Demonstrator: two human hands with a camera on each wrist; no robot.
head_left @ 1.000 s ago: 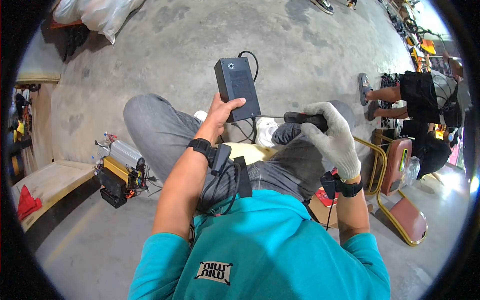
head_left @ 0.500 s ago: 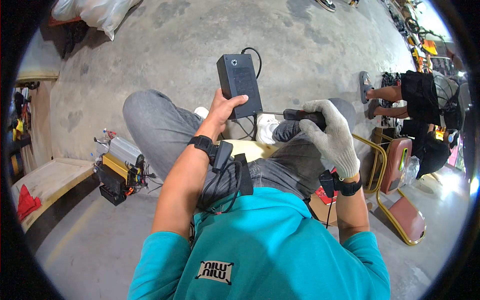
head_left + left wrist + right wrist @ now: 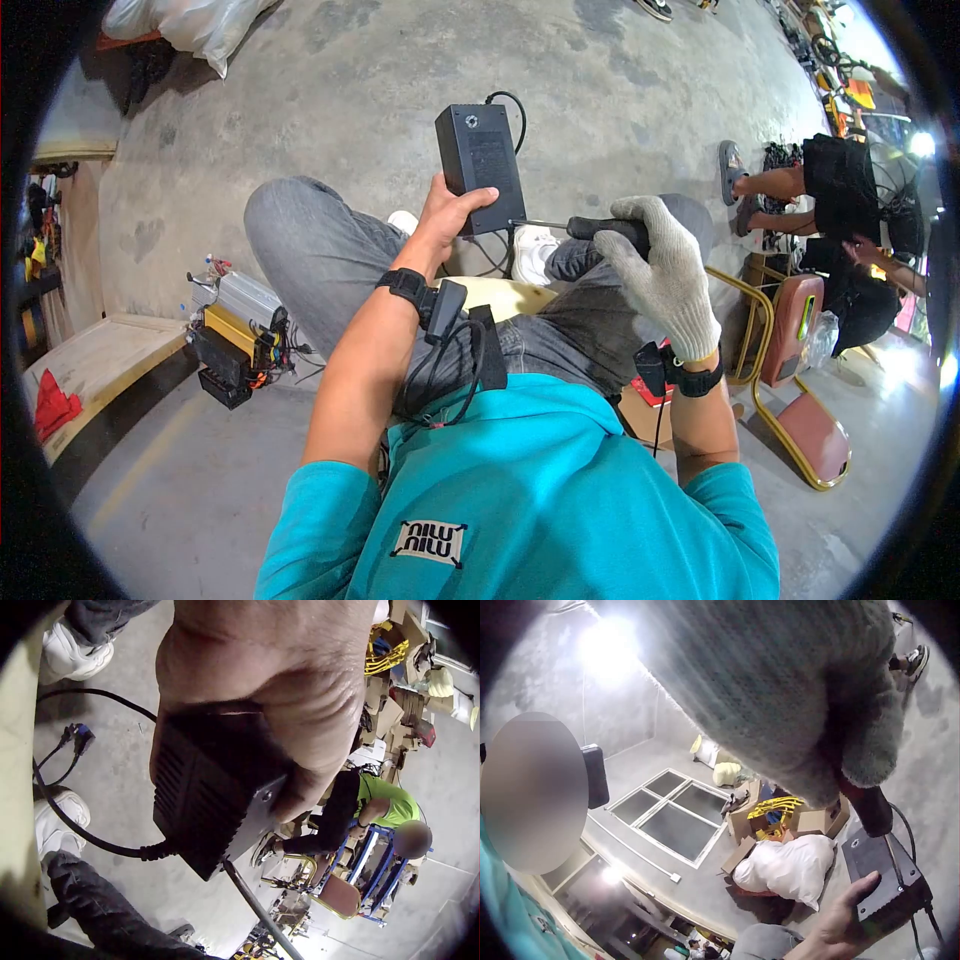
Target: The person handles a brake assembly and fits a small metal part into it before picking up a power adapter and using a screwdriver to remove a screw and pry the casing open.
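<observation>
My bare left hand (image 3: pixel 440 225) grips a black power adapter (image 3: pixel 490 165) by its lower end, thumb across the labelled face. The adapter is a vented box with screws at its corners and a cord (image 3: pixel 82 825) at one end. My right hand (image 3: pixel 670 280), in a pale knitted glove, holds a screwdriver (image 3: pixel 605 231) by its dark handle. In the left wrist view the screwdriver's metal shaft (image 3: pixel 259 907) meets a corner of the adapter. The right wrist view shows the tip at that corner too, beside my left thumb (image 3: pixel 866 886).
Grey-trousered legs (image 3: pixel 310 240) are bent around the work. Left on the floor are a silver-and-gold device (image 3: pixel 240 320) with wires and a low pale bench (image 3: pixel 115 365). A gold-framed chair (image 3: pixel 800 335) lies at right, near another person's legs (image 3: pixel 775 185). White sacks (image 3: pixel 200 30) are at upper left.
The adapter and left hand have shifted slightly up and to the right. The screwdriver has moved up a little with its tip still at the adapter's corner, and the right fingers have shifted on the handle.
</observation>
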